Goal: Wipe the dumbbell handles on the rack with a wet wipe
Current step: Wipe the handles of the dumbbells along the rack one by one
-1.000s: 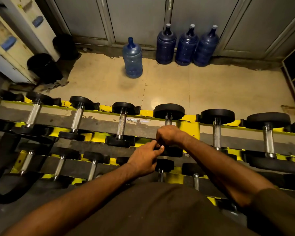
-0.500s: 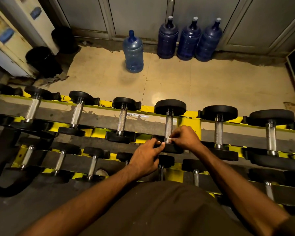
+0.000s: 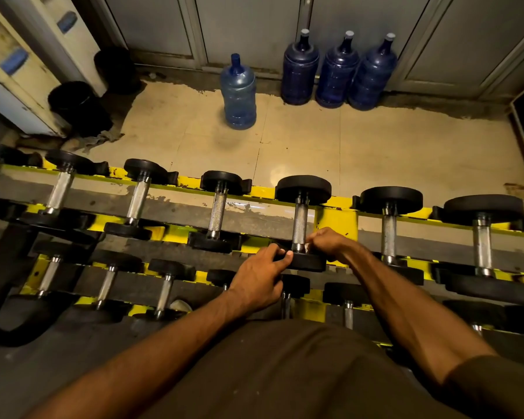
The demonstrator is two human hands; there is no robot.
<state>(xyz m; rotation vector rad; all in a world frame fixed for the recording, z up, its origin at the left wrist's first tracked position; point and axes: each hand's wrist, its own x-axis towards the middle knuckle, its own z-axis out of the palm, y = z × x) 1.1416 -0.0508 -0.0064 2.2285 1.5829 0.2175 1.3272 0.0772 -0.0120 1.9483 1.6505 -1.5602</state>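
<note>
Handle: your dumbbell handle (image 3: 300, 222) sits on the rack (image 3: 336, 220), top row.
Wipe: white wet wipe (image 3: 307, 247) at the handle's near end, pinched in your right hand (image 3: 327, 243).
Left hand (image 3: 260, 279): fingers curled on the near weight head (image 3: 310, 262), just beside the wipe.

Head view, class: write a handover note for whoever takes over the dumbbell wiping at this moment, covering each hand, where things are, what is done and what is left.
Left hand grips the mid-frame, top-row dumbbell by its near head, steadying it.
Right hand pinches the wet wipe against the near end of its handle.
Done: this handle looks mid-wipe; the others cannot be judged.
Left: probably finish here, then do the remaining handles on the rack.
</note>
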